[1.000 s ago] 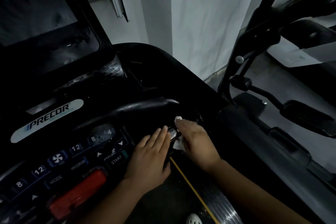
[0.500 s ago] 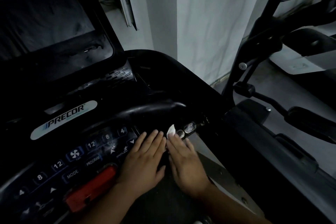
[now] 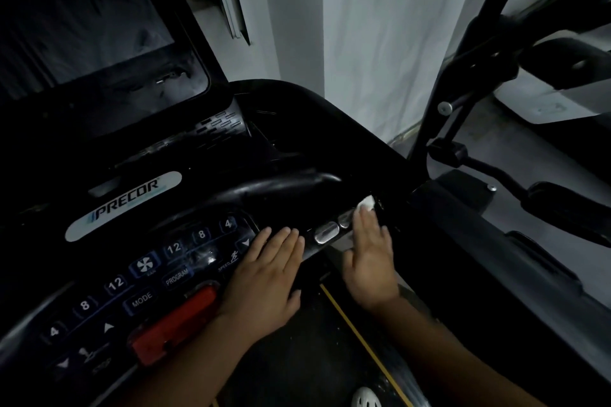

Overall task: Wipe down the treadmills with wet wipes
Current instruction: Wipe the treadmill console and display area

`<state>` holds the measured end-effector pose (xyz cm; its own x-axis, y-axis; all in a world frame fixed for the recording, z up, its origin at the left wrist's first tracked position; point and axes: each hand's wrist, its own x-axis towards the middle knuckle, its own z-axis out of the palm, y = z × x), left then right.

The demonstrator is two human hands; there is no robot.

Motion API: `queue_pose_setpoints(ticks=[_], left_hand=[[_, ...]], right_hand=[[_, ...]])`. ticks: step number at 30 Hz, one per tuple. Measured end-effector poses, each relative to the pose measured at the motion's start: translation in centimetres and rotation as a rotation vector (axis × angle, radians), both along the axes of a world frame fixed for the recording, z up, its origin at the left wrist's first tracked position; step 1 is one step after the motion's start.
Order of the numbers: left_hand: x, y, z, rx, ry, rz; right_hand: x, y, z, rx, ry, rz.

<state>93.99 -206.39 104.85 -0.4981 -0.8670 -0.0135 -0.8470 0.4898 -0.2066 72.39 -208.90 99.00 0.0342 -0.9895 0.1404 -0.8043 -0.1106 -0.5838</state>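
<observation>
A black Precor treadmill console [image 3: 125, 205] fills the left of the head view, with numbered buttons and a red stop bar [image 3: 175, 324]. My left hand [image 3: 264, 277] lies flat with straight fingers on the console's right end, beside the speed buttons. My right hand [image 3: 370, 261] presses a white wet wipe [image 3: 365, 201] with straight fingers onto the black handlebar, just right of the silver sensor plates [image 3: 327, 231]. Only the wipe's far tip shows beyond my fingertips.
A dark screen [image 3: 82, 26] stands above the console. To the right is another black exercise machine [image 3: 469, 82] with pedals and a chrome handle. A white wall [image 3: 380, 43] lies behind. The treadmill belt with a yellow line [image 3: 360, 340] runs below.
My right hand has slid the wipe to the right along the handlebar, uncovering the silver sensor plates. My left hand has stayed flat on the console's right end.
</observation>
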Motion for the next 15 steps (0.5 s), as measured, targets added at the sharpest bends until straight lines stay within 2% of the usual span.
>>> queue_pose_setpoints(ticks=[4,7,9,12,14,15], left_hand=[[-0.2,0.0,0.1,0.002,0.013,-0.004],[-0.1,0.1,0.0,0.000,0.021,-0.010],[-0.1,0.0,0.1,0.009,0.025,-0.010],[0.2,-0.1,0.1,0.014,0.025,-0.021],[0.4,-0.2,0.1,0.018,0.025,-0.032],[0.4,-0.3,0.2,0.019,0.026,-0.037]], right_hand=[[0.9,0.7,0.3,-0.134,-0.001,0.272],[0.2,-1.0,0.9,-0.229,-0.047,0.228],[0.5,-1.4,2.1,-0.225,-0.182,0.231],[0.6,-3.0,4.8,-0.196,-0.446,-0.016],[0.6,-3.9,6.2,-0.246,-0.543,-0.205],[0.9,-4.0,6.2,-0.254,-0.546,-0.228]])
